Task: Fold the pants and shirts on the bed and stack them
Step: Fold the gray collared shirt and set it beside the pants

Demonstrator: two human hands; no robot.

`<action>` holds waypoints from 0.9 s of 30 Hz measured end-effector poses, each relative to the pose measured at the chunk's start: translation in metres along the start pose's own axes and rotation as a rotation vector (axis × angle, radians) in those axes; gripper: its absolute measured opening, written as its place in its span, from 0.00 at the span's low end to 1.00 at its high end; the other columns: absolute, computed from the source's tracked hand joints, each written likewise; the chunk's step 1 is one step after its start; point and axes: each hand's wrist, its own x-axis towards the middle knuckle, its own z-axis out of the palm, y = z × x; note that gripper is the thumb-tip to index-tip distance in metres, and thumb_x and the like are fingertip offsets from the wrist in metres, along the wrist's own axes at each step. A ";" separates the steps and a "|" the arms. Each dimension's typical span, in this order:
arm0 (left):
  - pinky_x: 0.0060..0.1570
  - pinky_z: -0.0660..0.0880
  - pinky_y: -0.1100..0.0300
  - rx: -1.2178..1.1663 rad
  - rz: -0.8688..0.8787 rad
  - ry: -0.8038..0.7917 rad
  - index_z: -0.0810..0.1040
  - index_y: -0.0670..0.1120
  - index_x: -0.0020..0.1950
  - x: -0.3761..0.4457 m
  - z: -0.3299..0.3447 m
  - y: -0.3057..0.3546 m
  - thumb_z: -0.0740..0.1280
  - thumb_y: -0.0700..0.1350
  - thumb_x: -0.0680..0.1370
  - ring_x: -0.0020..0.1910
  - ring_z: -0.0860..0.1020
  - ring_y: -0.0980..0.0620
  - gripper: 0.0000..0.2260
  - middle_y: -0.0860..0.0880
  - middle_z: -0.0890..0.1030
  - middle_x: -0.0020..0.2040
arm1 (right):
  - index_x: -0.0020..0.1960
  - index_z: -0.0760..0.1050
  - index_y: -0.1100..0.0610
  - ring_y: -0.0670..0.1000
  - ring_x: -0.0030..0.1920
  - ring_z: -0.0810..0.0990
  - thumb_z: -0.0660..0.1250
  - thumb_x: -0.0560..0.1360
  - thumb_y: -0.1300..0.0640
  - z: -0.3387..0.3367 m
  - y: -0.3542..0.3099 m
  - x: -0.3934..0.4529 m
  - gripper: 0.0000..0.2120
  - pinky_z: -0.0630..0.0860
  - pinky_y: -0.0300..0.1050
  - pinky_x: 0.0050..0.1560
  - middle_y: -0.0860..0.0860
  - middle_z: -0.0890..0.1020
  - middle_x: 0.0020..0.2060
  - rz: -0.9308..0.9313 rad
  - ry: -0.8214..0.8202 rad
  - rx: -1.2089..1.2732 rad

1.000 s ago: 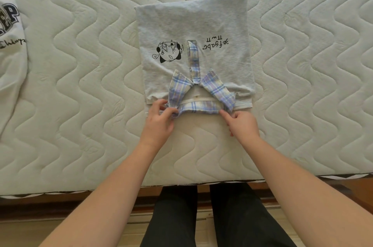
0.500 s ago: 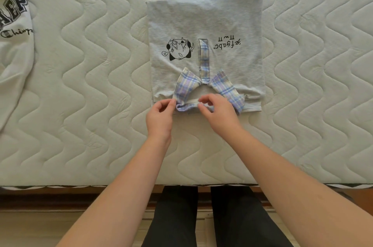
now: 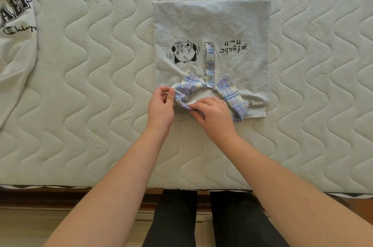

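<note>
A grey shirt (image 3: 214, 24) lies folded into a rectangle on the quilted mattress (image 3: 101, 85), its plaid collar (image 3: 230, 93) toward me and a cartoon print on the chest. My left hand (image 3: 160, 109) pinches the left end of the collar at the shirt's near left corner. My right hand (image 3: 212, 115) lies on the collar's near edge and pinches it beside the left hand. A white shirt with black lettering (image 3: 14, 30) lies unfolded at the far left, partly out of view.
The mattress edge (image 3: 121, 186) runs across just in front of me, with a wooden bed frame (image 3: 60, 198) below it. My dark-trousered legs (image 3: 201, 220) stand against the frame. Bare mattress surrounds the grey shirt.
My right hand has moved left along the collar from its right end to the left part, close to my left hand. The collar's left side is now bunched up.
</note>
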 end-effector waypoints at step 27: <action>0.42 0.72 0.46 1.055 0.577 0.009 0.80 0.43 0.56 -0.006 0.009 -0.009 0.71 0.44 0.75 0.46 0.76 0.39 0.11 0.41 0.77 0.48 | 0.65 0.75 0.58 0.61 0.47 0.78 0.72 0.72 0.60 -0.057 0.070 0.000 0.22 0.72 0.54 0.45 0.58 0.78 0.50 0.213 0.054 -0.486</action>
